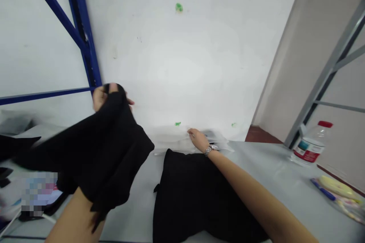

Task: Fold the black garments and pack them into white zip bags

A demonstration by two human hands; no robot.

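Observation:
A black cloth [105,140] hangs in folds from my left hand [99,98], which is raised at the left with its fingers closed round the cloth's upper edge. My right hand [197,139], with a metal watch on the wrist, reaches to the back of the grey table, at clear plastic bags [218,138]. Its fingers are bent together, and whatever they hold is too small to make out. A second black garment [194,193] lies spread on the table below my right hand, partly under my forearm.
A clear bottle with a red cap [310,146] stands at the right. Nearer are a yellow oval item [336,186] and a blue pen [323,190]. Cables, a blurred-out screen and black pieces lie at the left. Blue metal bars [82,34] rise before the white wall.

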